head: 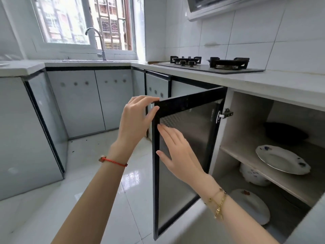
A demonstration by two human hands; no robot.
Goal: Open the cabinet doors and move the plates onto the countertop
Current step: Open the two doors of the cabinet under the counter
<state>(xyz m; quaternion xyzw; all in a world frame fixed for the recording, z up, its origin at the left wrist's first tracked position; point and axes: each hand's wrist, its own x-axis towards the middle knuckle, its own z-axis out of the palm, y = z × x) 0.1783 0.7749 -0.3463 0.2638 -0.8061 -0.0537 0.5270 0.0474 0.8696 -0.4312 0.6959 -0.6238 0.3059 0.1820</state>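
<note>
A black-framed cabinet door [186, 104] with a frosted panel stands swung out under the countertop [274, 83]. My left hand [137, 118] grips its top outer corner, fingers over the top edge and thumb on the frame. My right hand [177, 152] lies flat and open against the inside of the panel. Inside the cabinet a white plate with blue marks [281, 159] rests on the middle shelf [249, 161]. A second white plate [253, 205] lies on the cabinet floor. A white patterned bowl [253, 175] sits under the shelf. A dark pan [284, 132] sits at the back.
A black gas hob [211, 65] occupies the countertop above the cabinet. The sink tap [98, 43] stands under the window at the far corner. Closed grey cabinet doors [91, 101] line the left and far sides. The glossy white floor [84, 173] lies below.
</note>
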